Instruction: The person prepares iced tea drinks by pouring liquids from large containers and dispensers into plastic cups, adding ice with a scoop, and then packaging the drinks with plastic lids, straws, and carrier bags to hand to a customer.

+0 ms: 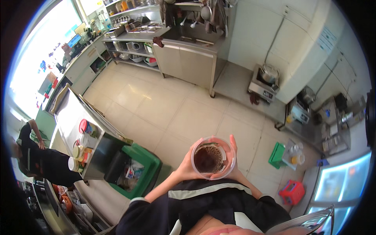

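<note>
A round, clear plastic container of dark brown liquid with bubbles on its surface is held up close before my chest. My left hand wraps the container's side at the picture's left, and my right hand wraps the opposite side. The container's wide open rim faces upward; its lower part is hidden below the rim. Some fingers show through the clear wall.
A green waste bin stands left beside a steel worktable bearing jars. Another person stands at far left. A steel sink counter, an induction cooker with a pot, a green stool and a red stool surround the tiled floor.
</note>
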`<state>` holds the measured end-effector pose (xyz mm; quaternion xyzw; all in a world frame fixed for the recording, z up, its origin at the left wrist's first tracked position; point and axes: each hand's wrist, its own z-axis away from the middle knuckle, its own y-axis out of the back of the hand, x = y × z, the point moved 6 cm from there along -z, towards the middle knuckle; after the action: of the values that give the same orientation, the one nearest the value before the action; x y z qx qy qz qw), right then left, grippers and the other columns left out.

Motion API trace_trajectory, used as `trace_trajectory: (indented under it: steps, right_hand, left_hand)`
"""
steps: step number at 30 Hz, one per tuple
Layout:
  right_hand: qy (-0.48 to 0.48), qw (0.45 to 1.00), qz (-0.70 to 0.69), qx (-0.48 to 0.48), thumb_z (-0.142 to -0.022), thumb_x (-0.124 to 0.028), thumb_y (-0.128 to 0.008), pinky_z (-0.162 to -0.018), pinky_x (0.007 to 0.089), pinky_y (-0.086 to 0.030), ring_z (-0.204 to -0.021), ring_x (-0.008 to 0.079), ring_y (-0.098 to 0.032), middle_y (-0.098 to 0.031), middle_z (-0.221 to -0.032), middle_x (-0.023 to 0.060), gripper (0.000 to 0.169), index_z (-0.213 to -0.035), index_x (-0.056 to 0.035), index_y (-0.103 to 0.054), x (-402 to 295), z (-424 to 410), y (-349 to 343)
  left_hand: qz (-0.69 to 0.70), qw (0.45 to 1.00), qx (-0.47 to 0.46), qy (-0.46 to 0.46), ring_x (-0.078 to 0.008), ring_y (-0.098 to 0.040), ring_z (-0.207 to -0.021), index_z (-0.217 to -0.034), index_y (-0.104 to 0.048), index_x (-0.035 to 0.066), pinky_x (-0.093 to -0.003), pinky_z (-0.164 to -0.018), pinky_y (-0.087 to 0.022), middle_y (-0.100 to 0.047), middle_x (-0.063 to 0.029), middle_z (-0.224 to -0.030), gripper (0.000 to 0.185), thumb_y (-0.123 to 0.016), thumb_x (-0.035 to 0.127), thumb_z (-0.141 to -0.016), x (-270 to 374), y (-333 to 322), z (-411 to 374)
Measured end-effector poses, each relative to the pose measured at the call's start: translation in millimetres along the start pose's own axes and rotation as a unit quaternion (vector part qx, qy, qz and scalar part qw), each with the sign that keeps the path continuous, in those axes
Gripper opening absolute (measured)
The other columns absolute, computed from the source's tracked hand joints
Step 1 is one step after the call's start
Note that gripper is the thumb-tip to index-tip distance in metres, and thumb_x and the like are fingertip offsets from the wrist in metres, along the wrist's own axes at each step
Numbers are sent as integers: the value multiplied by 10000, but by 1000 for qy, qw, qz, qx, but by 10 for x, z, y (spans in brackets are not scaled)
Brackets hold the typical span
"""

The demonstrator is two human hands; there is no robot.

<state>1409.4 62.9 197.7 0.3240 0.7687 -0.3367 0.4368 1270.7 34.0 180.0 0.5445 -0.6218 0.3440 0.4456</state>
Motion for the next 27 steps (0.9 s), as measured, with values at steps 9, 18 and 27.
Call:
trace_trajectory:
  steps: [9, 18, 27]
  right_hand:
    - [100, 981, 38, -162, -517, -173, -907, -1015, 436, -373, -1214, 316, -442, -404, -1293, 228, 1108, -1346, -101, -176, 908, -2371, 850]
    - [164, 972, 161, 54, -513, -225, -911, -985, 460, -398, -1201, 347, -439, -364, -1303, 266, 1120, -1337, -76, -167, 1553, -4217, 1862]
    - [129, 907, 326, 233, -491, -236, -911, -962, 461, -409, -1206, 354, -429, -368, -1313, 262, 1136, -1335, -76, -168, 1811, -5304, 3232]
  left_hand:
    - [-14, 976, 199, 83, -302, -284, -1335, -1440, -147, 35, -451, -1087, -221, -223, -176, -1453, 1108, -729, 570, -664, -830, 1098, -1516]
    - [-405, 890, -22, 206, -293, -577, -1037, -1158, -568, 50, -377, -878, -462, -590, -157, -1132, 437, -669, 284, -803, -1995, 3029, -3784]
    - [-360, 912, -147, -132, -275, -592, -1000, -1122, -586, 15, -370, -880, -462, -605, -159, -1113, 406, -664, 199, -768, -1751, 3228, -8699]
